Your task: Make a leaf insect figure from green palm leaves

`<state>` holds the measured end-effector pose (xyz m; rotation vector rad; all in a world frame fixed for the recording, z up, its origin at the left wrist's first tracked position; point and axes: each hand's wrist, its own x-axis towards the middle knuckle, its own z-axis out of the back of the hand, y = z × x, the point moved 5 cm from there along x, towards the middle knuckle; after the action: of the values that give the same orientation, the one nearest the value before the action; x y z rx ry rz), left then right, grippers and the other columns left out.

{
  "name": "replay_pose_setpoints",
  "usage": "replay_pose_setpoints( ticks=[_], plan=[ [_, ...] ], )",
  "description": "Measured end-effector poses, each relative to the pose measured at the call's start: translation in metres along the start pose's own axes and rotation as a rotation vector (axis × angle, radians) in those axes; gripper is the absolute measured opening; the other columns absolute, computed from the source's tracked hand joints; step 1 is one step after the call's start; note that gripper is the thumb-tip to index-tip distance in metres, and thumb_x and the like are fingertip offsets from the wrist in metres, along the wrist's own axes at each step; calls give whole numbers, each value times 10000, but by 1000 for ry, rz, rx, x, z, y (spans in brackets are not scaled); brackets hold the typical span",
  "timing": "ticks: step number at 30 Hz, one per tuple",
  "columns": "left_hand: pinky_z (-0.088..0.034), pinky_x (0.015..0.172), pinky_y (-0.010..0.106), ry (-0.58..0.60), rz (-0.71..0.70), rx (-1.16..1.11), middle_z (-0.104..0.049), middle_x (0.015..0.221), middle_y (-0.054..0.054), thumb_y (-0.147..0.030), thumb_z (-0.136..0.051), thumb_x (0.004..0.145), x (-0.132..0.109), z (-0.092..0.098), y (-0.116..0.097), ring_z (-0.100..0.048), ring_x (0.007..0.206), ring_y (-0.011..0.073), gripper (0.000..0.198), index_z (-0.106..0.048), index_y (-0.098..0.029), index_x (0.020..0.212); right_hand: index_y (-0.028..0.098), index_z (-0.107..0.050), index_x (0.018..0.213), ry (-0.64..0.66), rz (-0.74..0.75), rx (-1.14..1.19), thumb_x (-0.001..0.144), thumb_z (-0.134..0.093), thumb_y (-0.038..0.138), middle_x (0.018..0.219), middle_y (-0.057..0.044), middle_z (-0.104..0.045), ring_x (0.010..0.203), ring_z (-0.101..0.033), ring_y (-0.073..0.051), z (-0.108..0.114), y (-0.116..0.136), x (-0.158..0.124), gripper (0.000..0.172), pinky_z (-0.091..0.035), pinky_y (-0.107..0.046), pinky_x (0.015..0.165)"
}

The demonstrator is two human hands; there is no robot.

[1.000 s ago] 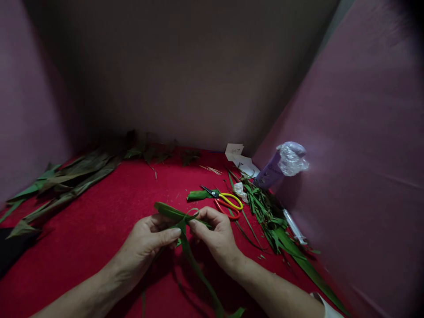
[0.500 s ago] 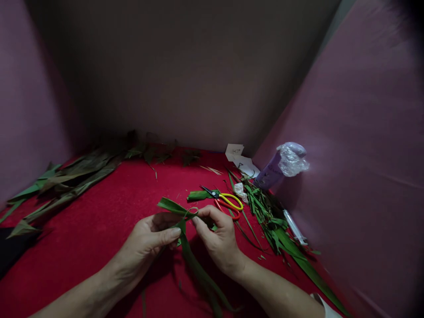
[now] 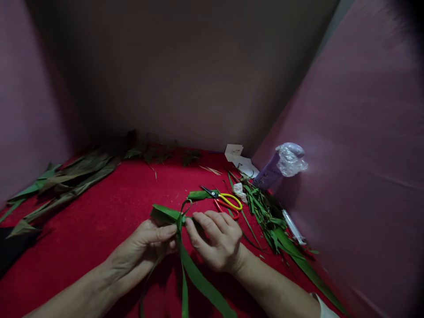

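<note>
A folded green leaf strip point(image 3: 165, 214) is held between both hands above the red cloth. My left hand point(image 3: 145, 243) pinches it from the left, thumb on top. My right hand point(image 3: 217, 238) pinches its right end between thumb and fingertips. A thin loop of leaf stands up at the middle of the fold. Long tails hang from it, a broad one point(image 3: 202, 278) curving to the lower right and narrower ones dropping beside it. Just beyond my right hand lie scissors point(image 3: 225, 199) with one yellow and one red handle, across a short leaf piece point(image 3: 198, 194).
The red cloth point(image 3: 82, 221) covers the work surface. Large leaves point(image 3: 73, 181) lie at the left. Leaf scraps point(image 3: 261, 205), a syringe point(image 3: 293, 227) and a purple container point(image 3: 270, 172) with clear plastic stand along the right wall. White papers point(image 3: 243, 161) and thin sticks point(image 3: 211, 170) lie behind.
The thin loop now stands upright where it lay flatter before. Both hands have shifted slightly, the right hand's fingers have come further over the piece, and the hanging tails have spread apart.
</note>
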<state>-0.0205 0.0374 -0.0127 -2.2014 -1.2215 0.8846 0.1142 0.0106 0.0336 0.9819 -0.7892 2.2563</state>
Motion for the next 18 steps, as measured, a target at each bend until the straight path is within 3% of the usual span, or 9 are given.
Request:
replay_pose_setpoints(
  ticks=[4,13,18],
  plan=[
    [-479,546,190,-42,-7,-5,-669,739,34,-16,-685,665,0,3,0,-586,625,111,184,-702,-120,816,187,-668,957,1,8,-2,807,-528,189,947,-64,-666,829,-571,-198,-2,0,-2,204,-398,-314,649],
    [-477,535,185,-13,30,-14,-696,788,46,-19,-674,684,-3,1,-2,-599,625,107,183,-703,-127,829,200,-642,986,54,28,73,813,-566,186,895,-65,-677,788,-593,-191,-5,-4,1,189,-408,-308,619],
    [-490,542,179,-69,55,-19,-695,792,53,-5,-662,686,-6,0,-2,-623,639,114,180,-701,-120,819,235,-629,979,46,5,98,810,-586,201,909,-44,-676,800,-598,-187,-10,-5,-3,178,-424,-311,610]
  ],
)
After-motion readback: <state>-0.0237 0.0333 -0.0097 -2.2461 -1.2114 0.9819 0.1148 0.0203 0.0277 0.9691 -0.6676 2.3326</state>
